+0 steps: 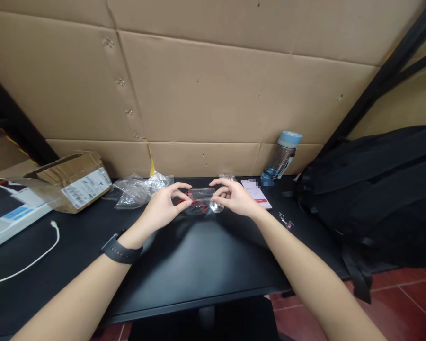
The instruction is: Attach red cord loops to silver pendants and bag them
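centrally, clear packet (199, 195) between both hands (165, 203) (237, 198)

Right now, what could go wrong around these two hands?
The shiny round piece by the right hand could slip, since its hold is unclear. The red material around the clear plastic between it and the left hand might snag. The right forearm could brush the small charm lying nearby.
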`<act>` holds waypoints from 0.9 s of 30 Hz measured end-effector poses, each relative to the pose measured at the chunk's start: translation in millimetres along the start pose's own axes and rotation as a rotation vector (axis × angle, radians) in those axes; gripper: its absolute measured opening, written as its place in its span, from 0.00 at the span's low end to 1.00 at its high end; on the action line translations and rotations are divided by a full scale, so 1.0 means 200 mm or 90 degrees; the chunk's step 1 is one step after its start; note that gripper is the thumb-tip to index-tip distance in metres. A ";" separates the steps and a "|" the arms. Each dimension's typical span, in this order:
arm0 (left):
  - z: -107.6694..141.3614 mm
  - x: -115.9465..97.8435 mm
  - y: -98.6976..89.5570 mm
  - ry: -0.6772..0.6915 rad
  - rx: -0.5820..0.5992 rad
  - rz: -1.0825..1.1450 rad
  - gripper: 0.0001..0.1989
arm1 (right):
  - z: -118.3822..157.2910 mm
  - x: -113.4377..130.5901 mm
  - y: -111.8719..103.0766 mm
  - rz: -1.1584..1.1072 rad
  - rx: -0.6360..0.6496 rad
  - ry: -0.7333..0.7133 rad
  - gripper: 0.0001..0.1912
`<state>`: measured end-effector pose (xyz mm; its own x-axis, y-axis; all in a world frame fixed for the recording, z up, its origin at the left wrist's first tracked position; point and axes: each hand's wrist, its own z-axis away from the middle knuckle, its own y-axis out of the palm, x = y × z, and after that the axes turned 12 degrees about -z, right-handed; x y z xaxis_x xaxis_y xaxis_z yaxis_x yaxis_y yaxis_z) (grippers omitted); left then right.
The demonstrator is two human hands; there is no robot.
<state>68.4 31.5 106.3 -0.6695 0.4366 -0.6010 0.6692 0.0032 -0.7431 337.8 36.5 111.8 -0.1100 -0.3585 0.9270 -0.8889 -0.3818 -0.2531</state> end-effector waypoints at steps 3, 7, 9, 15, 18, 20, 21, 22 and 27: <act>0.01 0.00 -0.01 0.001 0.061 0.010 0.24 | 0.01 0.00 -0.01 0.010 0.038 0.020 0.17; 0.03 -0.01 0.00 -0.031 0.149 0.043 0.29 | 0.02 -0.01 -0.03 -0.019 0.109 0.082 0.28; 0.04 -0.03 0.01 -0.033 0.169 0.026 0.30 | 0.02 -0.01 -0.03 0.000 0.136 0.098 0.29; 0.08 -0.07 0.05 -0.006 0.188 -0.172 0.16 | 0.03 0.01 0.05 0.236 0.194 0.033 0.16; 0.10 -0.07 0.08 0.036 0.159 -0.266 0.12 | 0.05 0.03 0.09 0.337 0.196 0.008 0.21; 0.11 -0.08 0.09 0.060 0.127 -0.316 0.12 | 0.07 0.04 0.10 0.390 0.194 0.001 0.19; 0.12 -0.08 0.09 0.076 0.109 -0.333 0.12 | 0.07 0.04 0.10 0.412 0.190 -0.004 0.17; 0.12 -0.09 0.09 0.095 0.090 -0.343 0.12 | 0.08 0.04 0.11 0.430 0.186 -0.011 0.14; 0.12 -0.10 0.10 0.173 0.087 -0.339 0.13 | 0.08 0.04 0.11 0.474 0.229 -0.073 0.19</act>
<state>87.5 0.5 95.6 -0.7824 0.6204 -0.0538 0.2056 0.1757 -0.9627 324.1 12.3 108.5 -0.5495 -0.7020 0.4529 -0.4033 -0.2519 -0.8797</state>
